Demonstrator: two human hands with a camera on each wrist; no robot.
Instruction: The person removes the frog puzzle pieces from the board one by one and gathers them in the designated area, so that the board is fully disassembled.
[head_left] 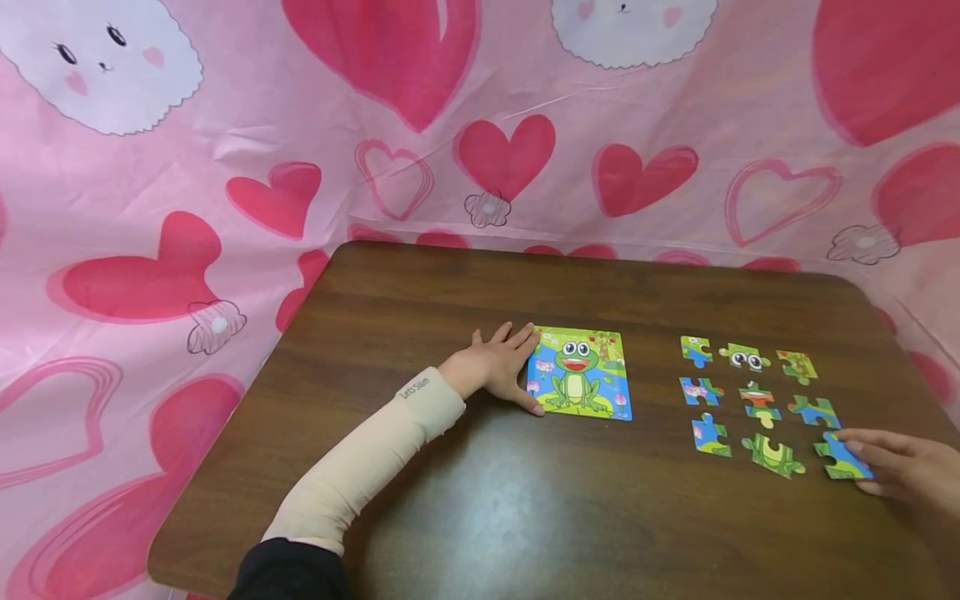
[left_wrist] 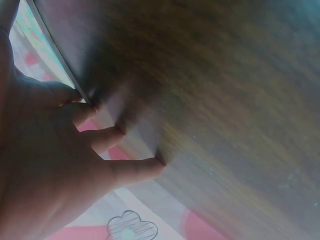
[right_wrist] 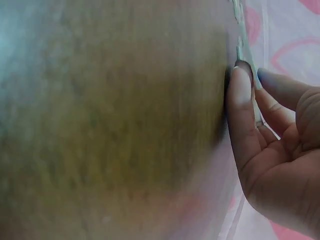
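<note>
A square frog picture card point(head_left: 576, 375) lies on the table, left of the loose pieces. My left hand point(head_left: 491, 364) rests at its left edge with fingers spread and thumb near the lower left corner. In the left wrist view, that hand's fingers point(left_wrist: 132, 171) are stretched out, tips on the wood. Far right, my right hand point(head_left: 907, 465) pinches a blue and green jigsaw piece point(head_left: 843, 460) at the bottom right of the loose pieces. The right wrist view shows the piece edge-on between thumb and fingers point(right_wrist: 240, 95).
Several jigsaw pieces lie slightly apart in rows, among them an eyes piece point(head_left: 745, 358), a mouth piece point(head_left: 759, 403) and a green body piece point(head_left: 772, 454). The brown wooden table point(head_left: 480, 517) has rounded corners. A pink heart-printed cloth point(head_left: 405, 108) hangs behind and at the sides.
</note>
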